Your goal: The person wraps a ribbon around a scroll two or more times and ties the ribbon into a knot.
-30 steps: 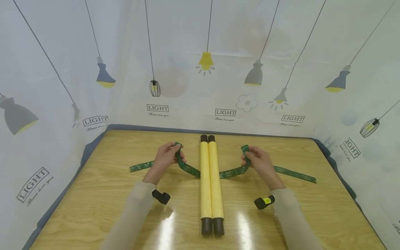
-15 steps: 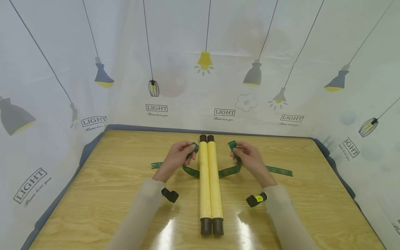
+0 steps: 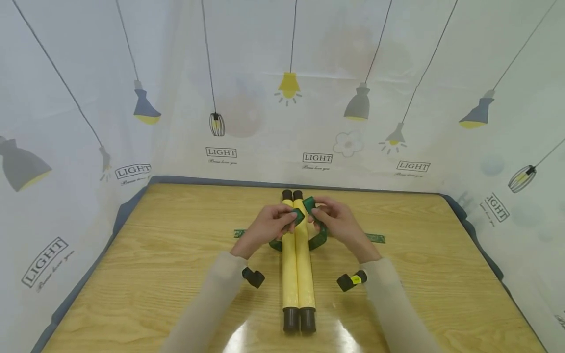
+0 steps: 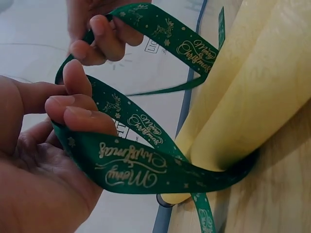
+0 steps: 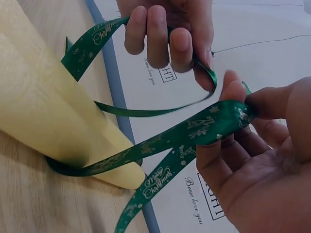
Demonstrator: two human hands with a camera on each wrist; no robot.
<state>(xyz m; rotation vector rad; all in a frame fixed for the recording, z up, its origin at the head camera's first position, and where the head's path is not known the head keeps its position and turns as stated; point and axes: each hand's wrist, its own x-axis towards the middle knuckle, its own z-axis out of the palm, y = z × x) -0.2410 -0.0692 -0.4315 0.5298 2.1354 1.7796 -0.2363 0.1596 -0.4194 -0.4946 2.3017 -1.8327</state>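
Observation:
Two yellow rolls (image 3: 290, 274) with dark brown end caps lie side by side on the table, pointing away from me. A green ribbon (image 4: 131, 170) printed "Merry Christmas" passes beneath them and comes up on both sides. Above the rolls, my left hand (image 3: 272, 223) pinches a bent loop of the ribbon between thumb and fingers. My right hand (image 3: 337, 220) pinches another loop of the ribbon (image 5: 194, 126) just to the right, and the two loops nearly meet over the rolls. The ribbon's loose tails trail out past both hands onto the tabletop.
The wooden table (image 3: 176, 294) has a blue-grey edging (image 3: 247, 185) at its back and sides. Behind it stands a white wall covering (image 3: 265, 166) printed with lamps and "LIGHT". Black straps with small dark boxes (image 3: 253, 278) are worn on both wrists.
Both hands have moved inward, from either side of the rolls to close together above them, bringing the ribbon loops along. The ribbon's tails have been drawn inward. The rolls have stayed put.

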